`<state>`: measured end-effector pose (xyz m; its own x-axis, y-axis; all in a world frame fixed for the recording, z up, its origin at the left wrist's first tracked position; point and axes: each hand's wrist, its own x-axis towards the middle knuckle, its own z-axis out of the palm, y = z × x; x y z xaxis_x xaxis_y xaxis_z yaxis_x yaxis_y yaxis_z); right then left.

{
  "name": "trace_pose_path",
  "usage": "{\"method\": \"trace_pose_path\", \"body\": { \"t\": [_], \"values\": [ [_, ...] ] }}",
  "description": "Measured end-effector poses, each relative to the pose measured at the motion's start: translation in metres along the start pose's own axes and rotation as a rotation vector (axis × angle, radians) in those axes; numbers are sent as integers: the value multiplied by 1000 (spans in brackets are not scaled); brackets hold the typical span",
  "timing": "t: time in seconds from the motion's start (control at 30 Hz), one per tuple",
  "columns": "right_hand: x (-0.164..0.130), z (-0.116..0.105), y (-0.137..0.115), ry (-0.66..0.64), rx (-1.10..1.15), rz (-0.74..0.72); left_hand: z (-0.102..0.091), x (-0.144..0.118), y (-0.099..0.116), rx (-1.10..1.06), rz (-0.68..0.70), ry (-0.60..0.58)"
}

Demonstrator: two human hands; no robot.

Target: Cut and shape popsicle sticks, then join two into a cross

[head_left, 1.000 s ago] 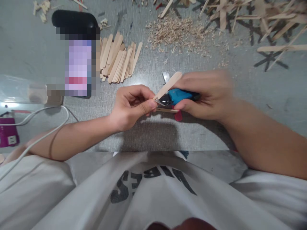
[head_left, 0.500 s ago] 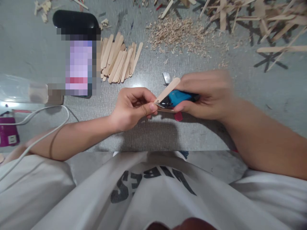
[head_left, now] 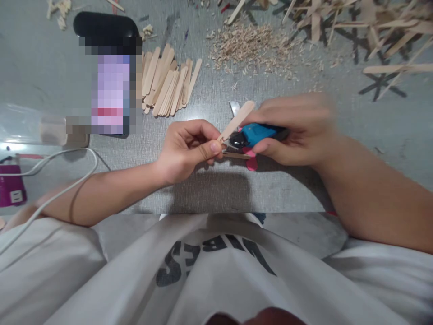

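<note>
Stick pile [head_left: 169, 81] behind left hand [head_left: 186, 149], shavings [head_left: 250, 45] behind right hand [head_left: 297, 131], cable [head_left: 57, 180] far left

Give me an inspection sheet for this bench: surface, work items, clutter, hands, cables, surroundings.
Surface: grey textured table, dusted with wood bits.
Job's things: wooden stick pinched at its lower end by the left hand; blue cutter gripped in the right hand, its tip at the stick. A second thin stick lies under the cutter.
Clutter: stack of sticks, pile of shavings, scattered sticks top right, a small metal piece.
Hands: both closed on their items; right hand blurred.
Cables: white cable across the left forearm.
Surroundings: purple box at left edge, black object top left.
</note>
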<state>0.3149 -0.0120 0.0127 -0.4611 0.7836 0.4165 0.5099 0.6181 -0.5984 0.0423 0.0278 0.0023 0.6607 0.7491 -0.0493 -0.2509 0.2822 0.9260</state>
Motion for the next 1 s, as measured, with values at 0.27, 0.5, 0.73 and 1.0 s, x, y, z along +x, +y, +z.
{"method": "trace_pose_path", "body": {
  "t": [0.27, 0.5, 0.73, 1.0],
  "values": [
    [0, -4, 0, -27, -101, 53, 1, 1, -2, 93, 70, 66],
    [-5, -22, 21, -39, -288, 93, -1, 3, -9, 246, 150, 269],
    [-16, -26, 64, 71, -565, 310, -1, 4, -13, 275, 121, 355],
    [-6, -25, 50, 6, -468, 332, -2, 5, -13, 194, 60, 370]
  ]
}}
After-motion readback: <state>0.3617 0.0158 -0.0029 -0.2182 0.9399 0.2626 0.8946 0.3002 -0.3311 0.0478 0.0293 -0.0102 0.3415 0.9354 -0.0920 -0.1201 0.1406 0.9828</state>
